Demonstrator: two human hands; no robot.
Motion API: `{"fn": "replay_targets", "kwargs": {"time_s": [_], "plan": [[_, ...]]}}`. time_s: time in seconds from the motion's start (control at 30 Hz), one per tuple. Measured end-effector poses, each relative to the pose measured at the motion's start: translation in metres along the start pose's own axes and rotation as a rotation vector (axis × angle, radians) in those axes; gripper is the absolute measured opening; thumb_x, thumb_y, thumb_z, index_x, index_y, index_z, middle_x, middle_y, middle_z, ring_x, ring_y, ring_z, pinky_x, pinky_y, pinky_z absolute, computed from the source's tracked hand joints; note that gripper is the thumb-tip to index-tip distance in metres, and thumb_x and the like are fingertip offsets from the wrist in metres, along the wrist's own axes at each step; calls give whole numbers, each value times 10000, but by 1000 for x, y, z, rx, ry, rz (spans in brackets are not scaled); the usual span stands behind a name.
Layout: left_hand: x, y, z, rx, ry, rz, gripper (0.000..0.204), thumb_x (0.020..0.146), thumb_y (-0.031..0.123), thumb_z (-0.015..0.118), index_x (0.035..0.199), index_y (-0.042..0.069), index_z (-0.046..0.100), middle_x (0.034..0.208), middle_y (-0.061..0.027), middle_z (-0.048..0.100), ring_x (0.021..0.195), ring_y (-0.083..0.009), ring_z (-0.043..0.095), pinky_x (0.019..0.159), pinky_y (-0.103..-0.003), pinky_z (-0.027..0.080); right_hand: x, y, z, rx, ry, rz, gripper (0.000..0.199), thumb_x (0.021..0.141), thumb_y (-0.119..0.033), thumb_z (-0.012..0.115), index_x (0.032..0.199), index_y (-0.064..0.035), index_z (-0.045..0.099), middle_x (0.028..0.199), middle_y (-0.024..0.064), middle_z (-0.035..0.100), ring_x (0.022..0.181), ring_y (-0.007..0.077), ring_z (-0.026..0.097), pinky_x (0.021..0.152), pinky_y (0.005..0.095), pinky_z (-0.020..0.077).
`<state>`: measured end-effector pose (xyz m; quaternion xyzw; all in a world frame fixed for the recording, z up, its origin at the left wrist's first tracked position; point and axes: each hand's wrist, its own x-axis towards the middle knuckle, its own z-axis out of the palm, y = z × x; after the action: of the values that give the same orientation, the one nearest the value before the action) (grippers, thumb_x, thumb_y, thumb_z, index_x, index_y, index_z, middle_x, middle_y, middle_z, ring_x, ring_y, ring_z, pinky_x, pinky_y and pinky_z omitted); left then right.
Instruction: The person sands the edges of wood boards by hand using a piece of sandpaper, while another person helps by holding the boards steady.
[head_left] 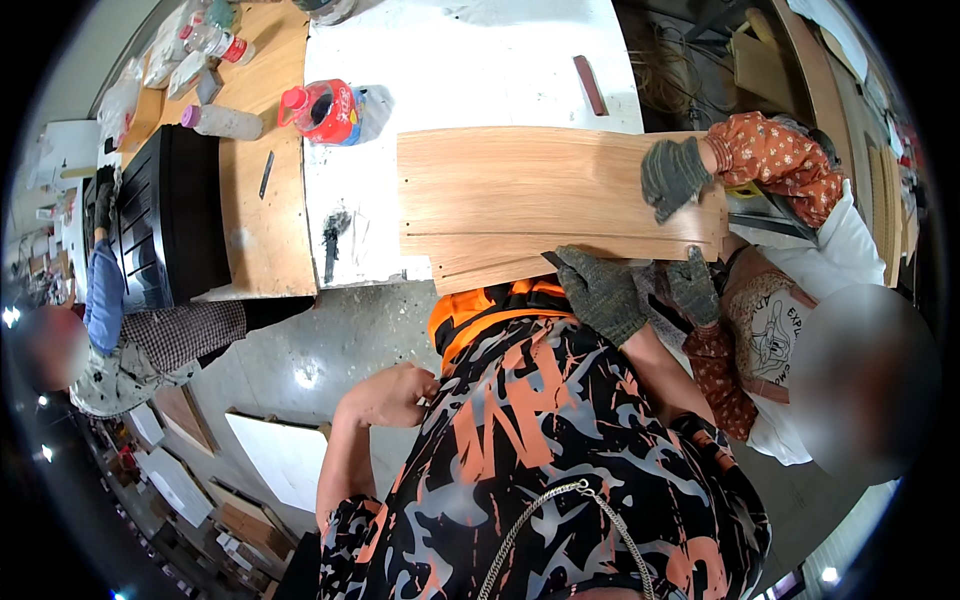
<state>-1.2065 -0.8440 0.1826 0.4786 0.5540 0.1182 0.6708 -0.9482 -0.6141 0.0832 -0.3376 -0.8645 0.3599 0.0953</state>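
A stack of thin light-wood veneer sheets [530,195] lies across the white tabletop [470,70], overhanging its near edge. My right hand [600,292], in a grey knit glove, grips the near edge of the stack. My left hand [388,396] is bare, curled into a fist and resting against my orange-and-black patterned shirt at the waist. A co-worker on my right, in orange floral sleeves, presses one gloved hand [672,176] on the sheets' right end and keeps the other gloved hand [692,285] at the near edge beside mine.
A red plastic jug [325,110] and a clear bottle [222,121] stand at the table's left, near a plywood sheet [262,200] and a dark slatted panel [165,215]. Another person in a checked sleeve [185,335] is at the far left. Boards [280,455] lie on the floor.
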Motion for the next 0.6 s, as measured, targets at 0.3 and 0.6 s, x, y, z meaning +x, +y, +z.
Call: {"fn": "replay_targets", "kwargs": {"time_s": [0.3, 0.6], "plan": [[5, 0, -5, -10, 27, -48, 220, 669, 54, 683, 870, -32, 691, 836, -233, 677, 799, -409, 674, 677, -417, 524, 0, 15, 18, 36, 106, 116, 348, 969, -243, 628, 1258, -50, 641, 1022, 192, 730, 829, 326, 721, 720, 423, 583], [17, -11, -13, 57, -61, -125, 332, 751, 155, 800, 1035, -2, 724, 893, -165, 731, 736, -195, 690, 668, -333, 533, -1, 62, -18, 1795, 262, 645, 106, 979, -134, 643, 1043, -50, 626, 711, 91, 659, 565, 187, 619, 491, 345, 511]]}}
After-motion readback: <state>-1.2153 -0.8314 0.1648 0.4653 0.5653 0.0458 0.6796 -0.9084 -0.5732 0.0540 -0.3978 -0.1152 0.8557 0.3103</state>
